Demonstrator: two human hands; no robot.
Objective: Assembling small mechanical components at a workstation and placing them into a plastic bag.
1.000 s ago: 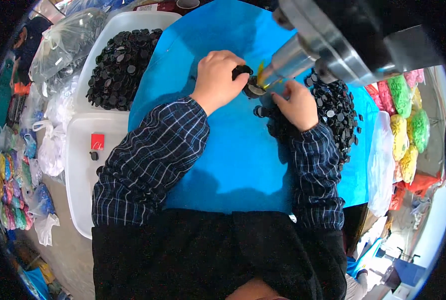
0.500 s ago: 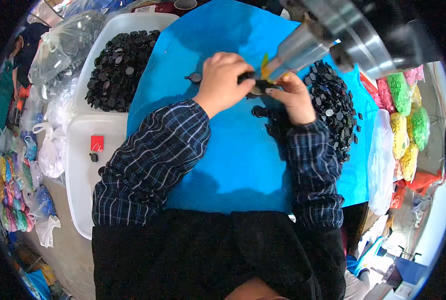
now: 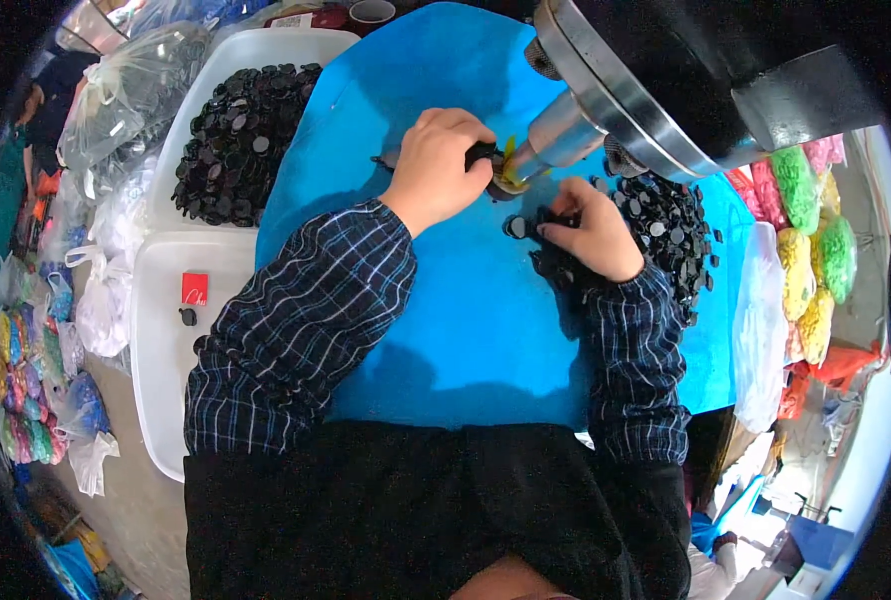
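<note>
My left hand is closed around a small black piece, holding it beside the tip of a metal press-like machine. A yellow-green strip sits at that tip, above a small round metal base. Lower and to the right, my right hand pinches a small black piece between thumb and fingers, partly hidden. Another round black piece lies just left of it. A few dark pieces rest below the right hand, in shadow.
A large heap of flat black pieces lies right on the blue sheet. More fill a white bin at left. The nearer white tray holds a red card and one black piece. Bagged coloured goods stand right.
My right hand has left the machine's tip and moved down and right to the loose pieces. The machine's head has shifted and looks larger. My left hand has barely moved.
</note>
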